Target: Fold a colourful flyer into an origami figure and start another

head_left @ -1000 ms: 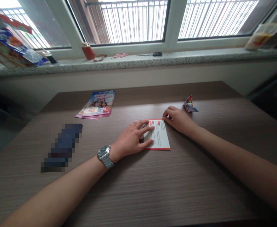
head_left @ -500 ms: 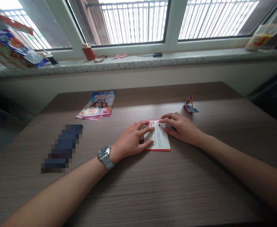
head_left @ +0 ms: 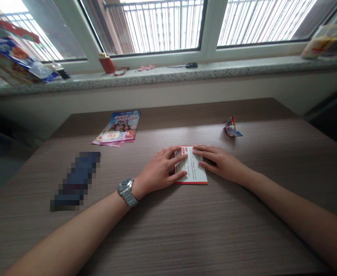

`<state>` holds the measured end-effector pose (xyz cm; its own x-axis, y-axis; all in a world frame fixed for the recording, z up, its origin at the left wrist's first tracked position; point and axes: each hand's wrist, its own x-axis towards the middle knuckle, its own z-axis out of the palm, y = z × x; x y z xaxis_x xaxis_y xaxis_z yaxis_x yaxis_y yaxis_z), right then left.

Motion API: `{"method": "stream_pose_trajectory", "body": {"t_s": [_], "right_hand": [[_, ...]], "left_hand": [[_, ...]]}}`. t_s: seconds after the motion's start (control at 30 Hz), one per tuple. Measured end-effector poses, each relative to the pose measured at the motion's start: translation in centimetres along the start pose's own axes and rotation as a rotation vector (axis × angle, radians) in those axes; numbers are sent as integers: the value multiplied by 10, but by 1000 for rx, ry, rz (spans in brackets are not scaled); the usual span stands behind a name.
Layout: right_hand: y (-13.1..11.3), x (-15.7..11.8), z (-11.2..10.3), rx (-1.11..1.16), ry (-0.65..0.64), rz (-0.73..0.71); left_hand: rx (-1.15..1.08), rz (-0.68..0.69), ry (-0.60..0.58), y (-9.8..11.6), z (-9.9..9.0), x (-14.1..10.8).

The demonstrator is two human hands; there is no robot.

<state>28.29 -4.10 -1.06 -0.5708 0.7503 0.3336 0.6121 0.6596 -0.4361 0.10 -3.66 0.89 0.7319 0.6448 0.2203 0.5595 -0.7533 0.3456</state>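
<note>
A white printed sheet (head_left: pixel 190 168) with red edges, seemingly folded, lies flat on the table before me. My left hand (head_left: pixel 164 168) rests on its left side with the fingers spread; a metal watch (head_left: pixel 127 191) is on that wrist. From the other side my right hand (head_left: pixel 220 161) lays its outstretched fingers over the sheet's right upper part. Both hands press from above without gripping. Beyond my right hand stands a small folded paper piece (head_left: pixel 232 127) in bright print.
A stack of colourful leaflets (head_left: pixel 119 128) lies at the back left of the wooden table (head_left: pixel 168 230). Nearer is a pixelated dark object (head_left: pixel 78 180). On the windowsill (head_left: pixel 157 76) are scissors (head_left: pixel 190 65), a red-brown bottle-like item (head_left: pixel 107 64) and packages.
My right hand has come slightly down and its fingers now lie flatter on the sheet. The left hand has hardly moved.
</note>
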Motion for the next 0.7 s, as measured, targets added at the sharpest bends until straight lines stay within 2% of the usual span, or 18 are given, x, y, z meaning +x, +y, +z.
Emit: {"method": "stream_pose_trajectory", "body": {"t_s": [0.27, 0.37, 0.57, 0.7], "right_hand": [[1, 0, 1, 21, -10, 9], [2, 0, 1, 11, -14, 3], [2, 0, 1, 5, -7, -4], [2, 0, 2, 4, 4, -10]], "left_hand": [[-47, -11, 28, -4, 1, -3], [-109, 44, 48, -1, -3, -2], [-191, 163, -75, 6, -9, 0], [-205, 166, -75, 5, -7, 1]]}}
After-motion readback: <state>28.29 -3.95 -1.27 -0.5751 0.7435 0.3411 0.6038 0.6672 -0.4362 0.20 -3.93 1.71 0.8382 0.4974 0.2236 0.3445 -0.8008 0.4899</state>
